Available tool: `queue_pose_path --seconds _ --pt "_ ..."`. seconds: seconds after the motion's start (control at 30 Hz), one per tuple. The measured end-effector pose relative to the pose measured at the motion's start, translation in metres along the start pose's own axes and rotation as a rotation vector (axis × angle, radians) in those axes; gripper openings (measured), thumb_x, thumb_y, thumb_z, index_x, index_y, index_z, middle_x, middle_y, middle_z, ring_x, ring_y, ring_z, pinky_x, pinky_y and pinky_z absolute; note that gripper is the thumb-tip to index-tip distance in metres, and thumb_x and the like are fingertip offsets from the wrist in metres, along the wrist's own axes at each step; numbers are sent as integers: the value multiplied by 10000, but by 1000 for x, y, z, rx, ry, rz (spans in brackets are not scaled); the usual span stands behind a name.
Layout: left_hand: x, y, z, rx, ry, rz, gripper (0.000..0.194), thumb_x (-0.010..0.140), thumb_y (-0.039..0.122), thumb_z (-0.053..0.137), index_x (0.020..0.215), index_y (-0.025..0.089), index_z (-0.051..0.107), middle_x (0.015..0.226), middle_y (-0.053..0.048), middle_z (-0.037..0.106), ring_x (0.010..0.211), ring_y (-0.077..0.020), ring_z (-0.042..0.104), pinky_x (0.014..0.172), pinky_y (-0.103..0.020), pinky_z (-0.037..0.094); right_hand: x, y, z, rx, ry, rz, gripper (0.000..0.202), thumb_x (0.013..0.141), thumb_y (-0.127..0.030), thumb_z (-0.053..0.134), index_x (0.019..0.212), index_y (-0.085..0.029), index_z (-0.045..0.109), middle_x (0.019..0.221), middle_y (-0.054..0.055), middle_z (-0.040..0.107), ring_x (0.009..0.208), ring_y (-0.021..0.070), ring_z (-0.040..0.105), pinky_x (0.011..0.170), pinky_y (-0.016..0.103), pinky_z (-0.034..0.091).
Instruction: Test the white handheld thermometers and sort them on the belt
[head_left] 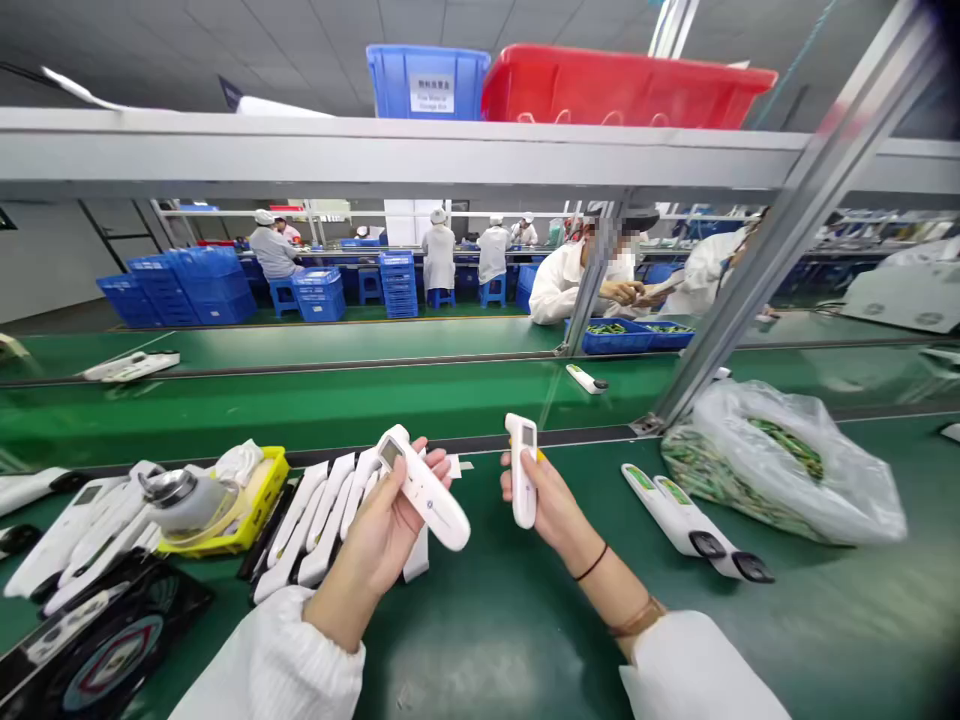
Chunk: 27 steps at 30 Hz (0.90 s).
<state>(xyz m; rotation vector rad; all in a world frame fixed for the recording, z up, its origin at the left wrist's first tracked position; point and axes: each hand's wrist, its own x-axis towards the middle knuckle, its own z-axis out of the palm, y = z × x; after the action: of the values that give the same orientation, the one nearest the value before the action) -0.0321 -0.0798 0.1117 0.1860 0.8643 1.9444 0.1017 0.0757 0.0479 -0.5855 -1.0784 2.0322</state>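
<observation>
Clock positions read from the gap between the hands. Left hand [390,510]: palm turned up, partly open, thumb laid over a white plastic handheld device with a small grey screen [427,490], fingers behind it; the screen end points to 11 o'clock, the rounded end to about 4 o'clock. Right hand [546,495]: curled closed round a second white plastic device with a dark screen [523,470], held nearly upright, screen end toward 12 o'clock, thumb on its side. The two devices are apart, both above the green tabletop [495,620]. At 9 o'clock, just beside the left hand, a row of white curved plastic handles [322,510] lies side by side; farther out, a yellow plastic basket [264,505] with a grey metal-topped bottle [180,500] at its near left side. Between 3 and 4 o'clock, two white pieces with green labels and black ends [679,515] lie touching or nearly so. Beyond them toward 3 o'clock, a clear plastic bag of small green parts [840,490]. Between 1 and 2 o'clock, one more white piece [585,378] on the green belt [420,395]. Farther off at 1 o'clock, a person in white [559,280] leans over blue trays [619,342].
</observation>
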Motion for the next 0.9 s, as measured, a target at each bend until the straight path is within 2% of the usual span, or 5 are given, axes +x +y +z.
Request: queue_pose_path --seconds 0.13,0.33,0.5,0.63,0.9 --pt "-8 -36 -34 386 -121 93 261 881 373 570 1028 158 580 804 -28 659 678 -119 636 660 -229 541 -32 22 -1 -119 -220 79 380 806 -531 609 799 -154 561 524 -21 560 387 72 486 378 175 412" --pt "-14 -54 -63 550 -164 64 374 768 513 655 814 151 574 737 -11 625 567 -93 544 528 -194 444 -47 31 -4 -150 -210 108 373 768 -508 661 781 -169 506 618 -21 593 393 66 492 370 183 415" --pt "-20 -49 -69 622 -209 -24 326 781 441 673 904 152 589 678 -17 625 619 -119 558 602 -211 456 -53 25 -3 -217 -228 176 349 773 -454 670 866 -138 556 585 7 623 497 96 582 495 191 477" --pt "-21 -47 -67 629 -184 -38 322 812 385 650 1017 146 584 789 -61 666 643 -133 594 629 -232 489 -58 21 3 -198 -176 253 326 791 -457 629 814 -160 497 579 -7 610 386 91 534 367 183 414" --pt "-26 -43 -56 479 -89 -91 715 855 281 594 1439 259 183 924 -77 647 544 -123 571 482 -234 493 -63 23 6 -113 -108 382 306 794 -442 598 839 -203 411 575 -43 574 330 91 476 284 190 385"
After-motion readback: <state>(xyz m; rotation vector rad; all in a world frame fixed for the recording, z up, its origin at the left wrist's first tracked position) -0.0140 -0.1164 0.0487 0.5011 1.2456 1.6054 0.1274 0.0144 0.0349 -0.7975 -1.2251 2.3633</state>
